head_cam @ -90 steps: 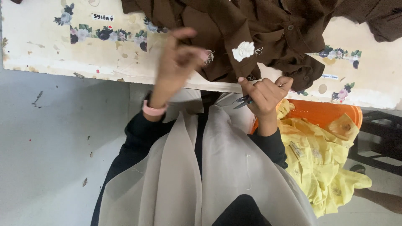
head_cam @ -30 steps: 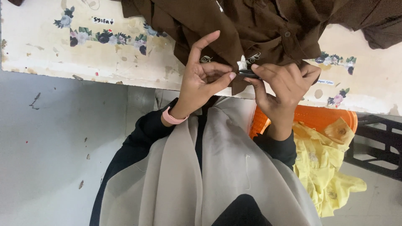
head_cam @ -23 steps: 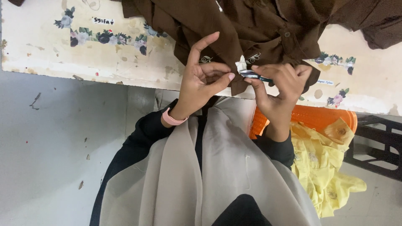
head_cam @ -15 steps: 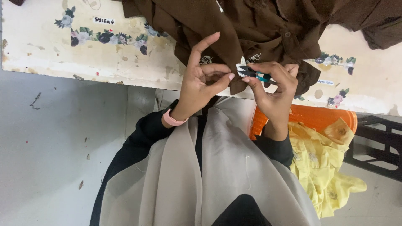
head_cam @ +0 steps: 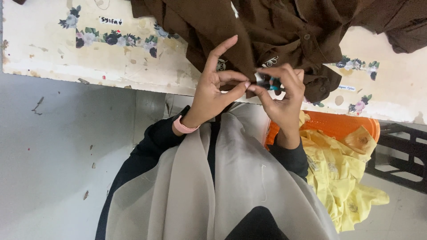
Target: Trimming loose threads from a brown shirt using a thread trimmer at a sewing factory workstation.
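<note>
- Nearest the camera, a beige headscarf drapes down over the person's chest, with black sleeves showing on both arms.
- A pink wristband sits on the left wrist.
- To the right of the person, an orange basket holds crumpled yellow garments that spill over its edge toward the floor.
- The left hand pinches the hem of the brown garment between thumb and forefinger, with the other fingers raised and spread.
- The right hand is closed around a small thread snipper with a teal and dark body, held at the edge of the cloth right beside the left fingertips; its tip cannot be made out.
- The two hands meet at the table edge, fingertips touching or nearly so.
- The brown garment lies bunched on the white table, hanging slightly over the near edge; a button shows on its placket.
- Floral stickers run along the tabletop on the left, and another cluster lies on the right, past the garment.
- A black crate stands on the floor at far right, beyond the basket.
</note>
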